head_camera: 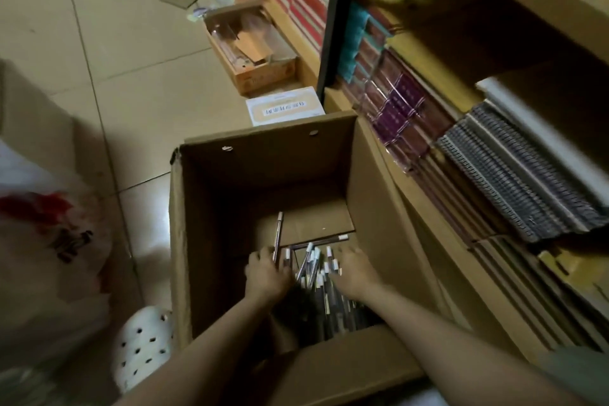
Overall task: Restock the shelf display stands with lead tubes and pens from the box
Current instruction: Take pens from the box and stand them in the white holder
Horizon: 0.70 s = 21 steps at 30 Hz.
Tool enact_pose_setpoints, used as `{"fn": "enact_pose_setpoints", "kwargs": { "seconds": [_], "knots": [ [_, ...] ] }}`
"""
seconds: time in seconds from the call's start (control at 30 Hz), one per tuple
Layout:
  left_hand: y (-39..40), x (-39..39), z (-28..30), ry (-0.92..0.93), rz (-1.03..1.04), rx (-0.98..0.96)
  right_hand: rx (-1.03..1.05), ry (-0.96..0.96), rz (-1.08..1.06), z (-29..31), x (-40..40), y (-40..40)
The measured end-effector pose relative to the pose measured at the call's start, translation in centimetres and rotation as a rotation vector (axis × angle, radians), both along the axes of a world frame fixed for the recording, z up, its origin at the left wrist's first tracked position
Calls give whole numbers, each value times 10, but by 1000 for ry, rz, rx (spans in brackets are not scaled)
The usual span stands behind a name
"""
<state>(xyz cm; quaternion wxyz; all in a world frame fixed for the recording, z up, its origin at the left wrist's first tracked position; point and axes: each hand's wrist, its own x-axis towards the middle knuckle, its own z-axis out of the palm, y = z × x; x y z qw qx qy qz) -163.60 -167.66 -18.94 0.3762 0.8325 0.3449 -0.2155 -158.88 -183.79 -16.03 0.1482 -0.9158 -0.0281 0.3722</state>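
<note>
Down in the open cardboard box (263, 175), both hands reach into a loose heap of pens (316, 273). Left hand (265, 273) curls its fingers around pens at the heap's left edge; right hand (354, 269) lies on the right side, grip unclear. Beyond, notebooks (494, 175) fill the shelf (428, 241).

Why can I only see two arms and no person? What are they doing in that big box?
The camera sits on the person's head and looks down, so you see only their own arms. Both hands reach into a tall cardboard box standing on the floor. At its bottom lies a pile of pens with white caps. The left hand has its fingers curled around some pens; the right hand rests on the pile, its grip hidden. To the right, a shelf holds stacked notebooks.
</note>
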Motion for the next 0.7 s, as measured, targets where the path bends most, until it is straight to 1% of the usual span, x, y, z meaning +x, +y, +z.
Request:
{"fn": "enact_pose_setpoints", "kwargs": {
  "seconds": [0.1, 0.17, 0.23, 0.3, 0.33, 0.4, 0.47, 0.53, 0.63, 0.7],
  "knots": [
    [-1, 7, -17, -73, 82, 55, 12, -138, 27, -22, 6, 2],
    [-2, 18, -26, -145, 56, 133, -6, -218, 70, -34, 14, 4],
    [-2, 28, -31, -196, 36, 201, -38, -242, 129, -42, 21, 6],
    [-2, 34, -35, -231, 23, 229, -96, -272, 198, -49, 25, 8],
    [-3, 33, -38, -238, 30, 223, -130, -292, 231, -52, 25, 9],
    [-7, 28, -42, -236, 116, 159, -177, -317, 277, -57, 27, 9],
    [-14, 19, -42, -215, 231, 102, -198, -328, 310, -60, 27, 8],
    [-18, 10, -44, -198, 289, 69, -194, -336, 333, -61, 28, 7],
    [-15, 2, -45, -156, 217, 61, -215, -306, 369, -58, 29, 8],
    [-13, 2, -44, -162, 118, 77, -230, -280, 407, -55, 28, 8]
  ]
}}
